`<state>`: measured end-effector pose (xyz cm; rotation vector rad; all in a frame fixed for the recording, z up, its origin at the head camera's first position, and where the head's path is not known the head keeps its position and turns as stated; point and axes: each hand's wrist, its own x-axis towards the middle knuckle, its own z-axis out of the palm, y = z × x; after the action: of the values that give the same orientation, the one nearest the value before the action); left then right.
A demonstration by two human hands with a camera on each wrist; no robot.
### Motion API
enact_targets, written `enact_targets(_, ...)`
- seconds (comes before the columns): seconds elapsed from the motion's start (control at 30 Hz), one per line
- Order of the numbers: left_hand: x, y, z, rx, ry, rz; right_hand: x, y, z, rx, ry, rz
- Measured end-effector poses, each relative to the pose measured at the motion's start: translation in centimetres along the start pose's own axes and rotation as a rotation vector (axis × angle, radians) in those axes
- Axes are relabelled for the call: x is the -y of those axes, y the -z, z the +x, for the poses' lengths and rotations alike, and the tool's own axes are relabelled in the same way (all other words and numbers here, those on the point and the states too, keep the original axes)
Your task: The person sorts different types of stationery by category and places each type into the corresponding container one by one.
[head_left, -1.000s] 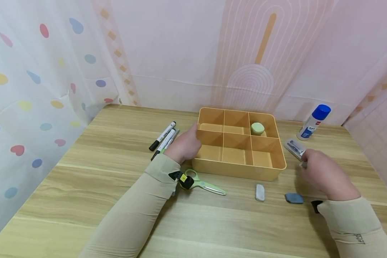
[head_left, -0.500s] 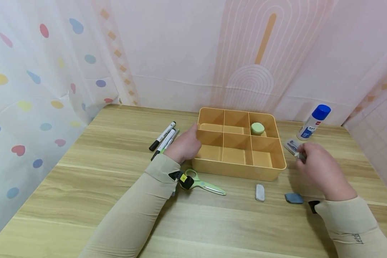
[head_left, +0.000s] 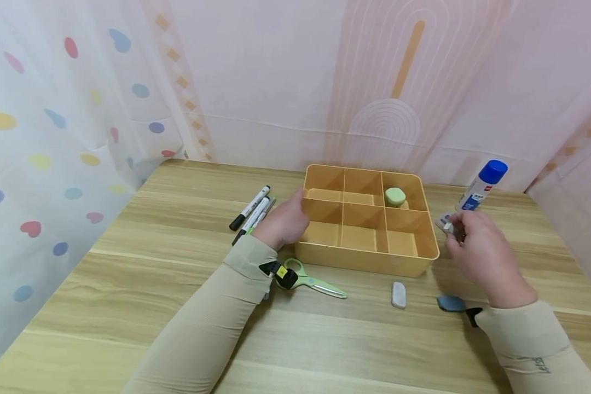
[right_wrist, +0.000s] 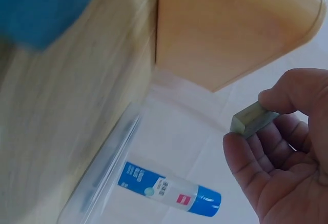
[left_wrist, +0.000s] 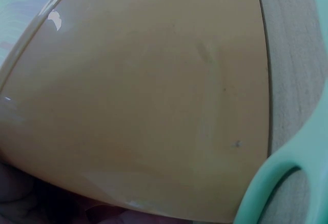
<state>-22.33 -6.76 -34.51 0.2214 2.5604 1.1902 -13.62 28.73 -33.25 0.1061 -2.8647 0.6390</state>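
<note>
My right hand [head_left: 480, 254] pinches a small grey-green rectangular block [right_wrist: 252, 117] between thumb and fingertip, raised above the table. Behind it, partly covered by the hand, lies a flat clear plastic case [right_wrist: 105, 165]. My left hand [head_left: 284, 219] holds the left end of an orange six-compartment organizer box [head_left: 366, 264], a finger up at the rim and the other fingers mostly hidden. In the box's back right compartment sits a pale green rounded block [head_left: 395, 196]. Light green scissors [head_left: 307, 280] lie beneath the left wrist, in front of the box.
A blue-capped glue stick [head_left: 482, 183] stands at the back right. Several markers [head_left: 250, 207] lie left of the box. A whitish eraser-like block [head_left: 398, 295] and a blue one [head_left: 450, 303] lie in front. A patterned curtain [head_left: 266, 82] backs the table.
My right hand has moved a little up and to the left, lifting the small block from beside the clear case. The left hand stays at the box.
</note>
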Motion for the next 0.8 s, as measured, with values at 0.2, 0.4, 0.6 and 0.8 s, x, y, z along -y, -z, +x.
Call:
enact_targets(0.2, 0.0, 0.0, 0.1, -0.006, -0.001, 0.008, 1.2, -0.2, 0.1, -0.027, 0.03, 0.023)
enact_targets(0.4, 0.1, -0.1, 0.2, -0.009, -0.007, 0.014, 2.4, -0.4, 0.2, -0.043, 0.071, 0.033)
enact_targets(0.6, 0.3, -0.3, 0.4, -0.01, -0.012, 0.009, 3.5, -1.0, 0.4, -0.022, 0.123, 0.039)
enact_targets(0.8, 0.3, -0.2, 0.5, -0.004, 0.0, 0.032, 4.2, -1.4, 0.7, 0.023, 0.141, 0.027)
